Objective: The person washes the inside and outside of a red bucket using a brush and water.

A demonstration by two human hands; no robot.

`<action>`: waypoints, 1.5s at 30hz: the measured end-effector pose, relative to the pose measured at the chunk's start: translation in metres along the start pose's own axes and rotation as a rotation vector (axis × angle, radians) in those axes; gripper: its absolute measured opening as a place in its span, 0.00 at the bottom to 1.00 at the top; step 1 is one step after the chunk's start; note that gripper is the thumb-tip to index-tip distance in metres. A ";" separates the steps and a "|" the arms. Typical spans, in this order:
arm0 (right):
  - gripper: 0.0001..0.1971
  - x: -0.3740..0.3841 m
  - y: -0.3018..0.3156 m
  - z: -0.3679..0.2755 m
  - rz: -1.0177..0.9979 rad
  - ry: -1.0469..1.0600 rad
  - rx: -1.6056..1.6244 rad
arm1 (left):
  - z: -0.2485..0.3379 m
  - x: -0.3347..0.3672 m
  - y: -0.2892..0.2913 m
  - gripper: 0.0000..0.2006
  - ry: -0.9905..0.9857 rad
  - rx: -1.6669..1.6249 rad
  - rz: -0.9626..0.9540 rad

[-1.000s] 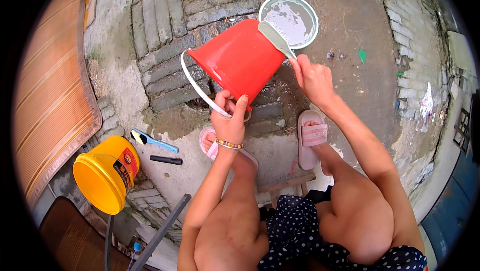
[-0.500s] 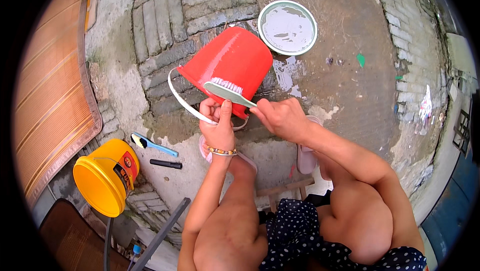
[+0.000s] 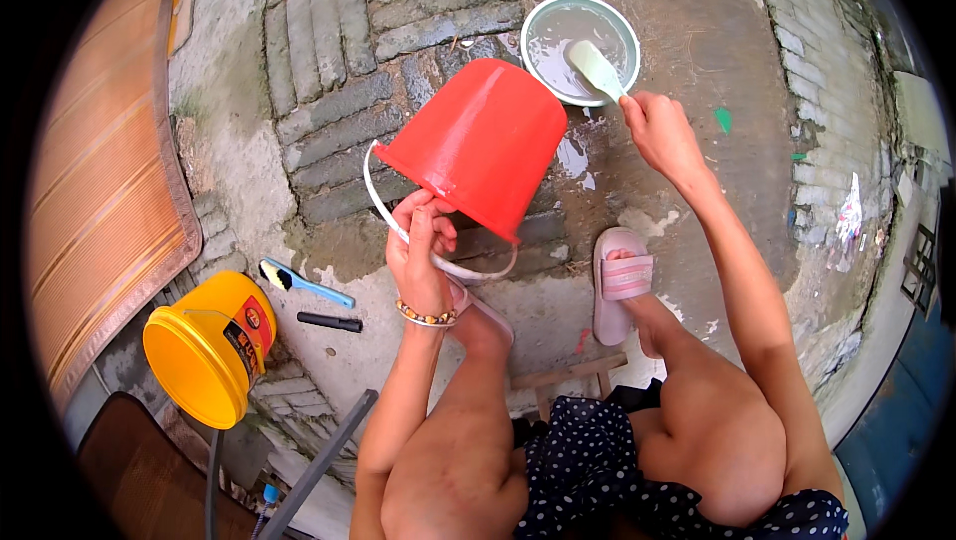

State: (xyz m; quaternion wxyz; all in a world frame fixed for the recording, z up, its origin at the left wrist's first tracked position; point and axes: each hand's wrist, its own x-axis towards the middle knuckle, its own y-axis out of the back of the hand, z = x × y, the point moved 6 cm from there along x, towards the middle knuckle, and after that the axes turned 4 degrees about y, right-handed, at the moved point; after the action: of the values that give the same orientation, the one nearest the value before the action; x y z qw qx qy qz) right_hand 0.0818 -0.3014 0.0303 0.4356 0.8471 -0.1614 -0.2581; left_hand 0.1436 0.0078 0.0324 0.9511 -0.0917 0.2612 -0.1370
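A red bucket (image 3: 478, 141) hangs tilted in front of me, its mouth toward me and its base away. My left hand (image 3: 423, 246) is closed on its rim, with the white handle (image 3: 383, 203) passing by the fingers. Farther off to the right, my right hand (image 3: 659, 136) grips the handle of a pale green scrub brush (image 3: 596, 70). The brush head is over a round basin (image 3: 631, 34) of cloudy water, and its bristles are hidden from view. Whether they touch the water I cannot tell.
On the left lie a yellow bucket (image 3: 194, 366) on its side, a blue-handled brush (image 3: 309, 284) and a black stick-like object (image 3: 330, 322). An orange striped mat (image 3: 110, 201) borders the left. Below is a brown chair (image 3: 149, 470) with a grey frame. Slippers are on my feet.
My right hand has carried the brush from the red bucket's side away to the basin. The bucket has shifted slightly to the right and turned a little in my left hand.
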 end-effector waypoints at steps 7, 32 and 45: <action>0.13 -0.093 -0.036 -0.088 0.000 0.519 0.148 | 0.011 0.010 -0.015 0.06 0.096 0.074 0.118; 0.14 -0.020 -0.031 -0.050 0.206 0.466 -0.058 | -0.011 -0.013 -0.030 0.06 -0.191 0.306 0.014; 0.15 -0.071 -0.040 -0.113 0.067 0.689 -0.001 | -0.034 -0.027 -0.022 0.16 -0.163 0.633 -0.039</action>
State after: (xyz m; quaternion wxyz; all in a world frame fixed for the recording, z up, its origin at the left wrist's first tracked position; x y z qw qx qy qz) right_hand 0.0909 -0.1690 0.0738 0.4732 0.8784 -0.0324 0.0578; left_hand 0.0990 -0.0084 0.0216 0.9473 0.1929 0.1270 -0.2219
